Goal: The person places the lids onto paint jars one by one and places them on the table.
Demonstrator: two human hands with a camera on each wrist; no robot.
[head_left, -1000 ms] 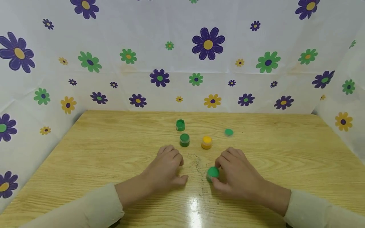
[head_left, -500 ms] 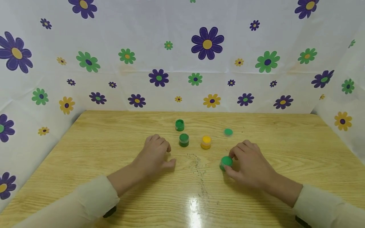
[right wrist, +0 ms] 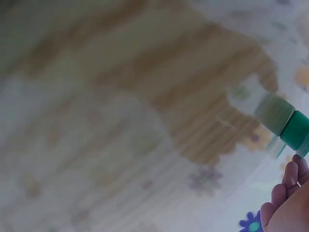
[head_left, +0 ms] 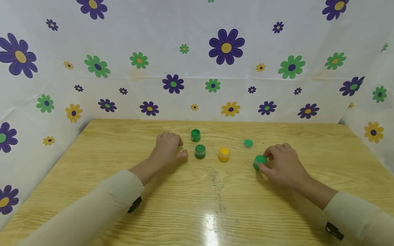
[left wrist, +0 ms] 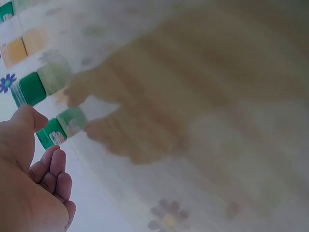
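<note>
Between its thumb and fingers my right hand (head_left: pixel 286 167) pinches a small green paint jar (head_left: pixel 260 162) close over the table, right of the other jars. That jar (right wrist: pixel 295 131) also shows in the right wrist view. My left hand (head_left: pixel 167 149) holds nothing; its fingers are loosely bent, left of a dark green paint jar (head_left: pixel 200 152). Just behind that one stands another green paint jar (head_left: pixel 195 136), its top apparently uncovered. A yellow paint jar (head_left: pixel 224 154) sits to their right. In the left wrist view, my thumb and fingers overlap the two green jars nearest them.
A flat green lid (head_left: pixel 248 143) lies behind and left of the jar in my right hand. Dark specks (head_left: pixel 217 188) trail across the middle of the shiny wooden table (head_left: pixel 107 147). A flowered white cloth (head_left: pixel 197 65) walls off the back and both sides.
My right hand has carried the green paint jar away from me and to the right. My left hand has moved forward and left, up beside the two standing green jars.
</note>
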